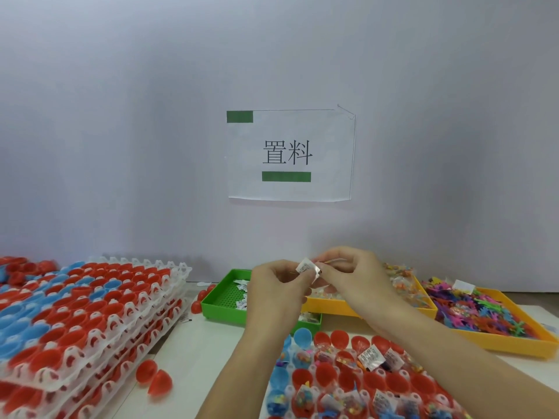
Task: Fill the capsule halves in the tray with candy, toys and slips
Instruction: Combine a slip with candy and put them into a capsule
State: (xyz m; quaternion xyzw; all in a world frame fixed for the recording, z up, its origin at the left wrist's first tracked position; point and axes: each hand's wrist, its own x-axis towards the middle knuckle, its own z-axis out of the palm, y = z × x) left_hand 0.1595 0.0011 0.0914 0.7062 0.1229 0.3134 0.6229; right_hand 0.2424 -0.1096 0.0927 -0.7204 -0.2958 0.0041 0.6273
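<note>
1. Both hands are raised together above the bench: the left hand (276, 287) and right hand (352, 275) pinch a small printed slip (306, 265) between their fingertips.
2. Directly below them lies the tray (390, 402) of capsule halves (325, 375), several already holding candy and slips.
3. Behind the hands sits the green bin (222, 306) of loose slips.
4. Risk: the slip is light; a loose pinch could drop it beside a cup or double-fill one.

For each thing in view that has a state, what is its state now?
left hand: pinches the slip
right hand: pinches the slip
slip: held up between both hands
working tray: capsule halves partly filled
stacked trays: holding empty halves
green tray: few slips inside
</note>
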